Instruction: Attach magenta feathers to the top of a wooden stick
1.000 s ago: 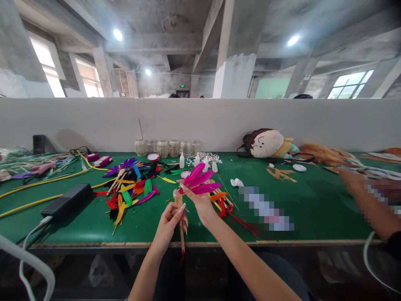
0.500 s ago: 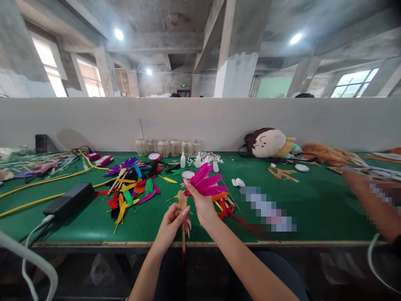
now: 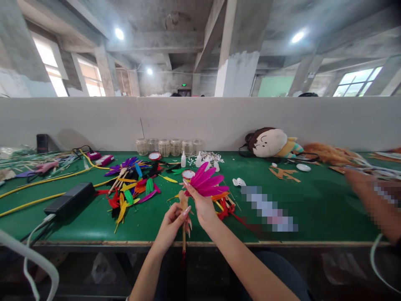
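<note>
The person's left hand (image 3: 169, 228) is closed in a firm grip around a thin wooden stick (image 3: 183, 234), held upright with its red-tipped lower end pointing down and a pale tan, wrapped-looking upper end (image 3: 184, 201) rising above the fingers. Just beside it, the long-nailed right hand (image 3: 203, 209) is raised, its fingers bent and pinching the base of a fan of bright magenta feathers (image 3: 205, 184) that spreads upward and outward. The feathers sit right by the top of the stick; whether they are joined to it cannot be told.

Both hands hover above the front of a green worktop (image 3: 313, 217). A loose heap of orange and red feathers (image 3: 224, 209) lies just past the right hand, and a larger scatter of multicoloured feathers (image 3: 131, 192) lies farther left. Toward the back stand a small white squeeze bottle (image 3: 183, 159), a row of clear jars (image 3: 166, 147) and a plush doll (image 3: 269, 143). At far right, another person's blurred hand (image 3: 357, 179) reaches over the worktop.
</note>
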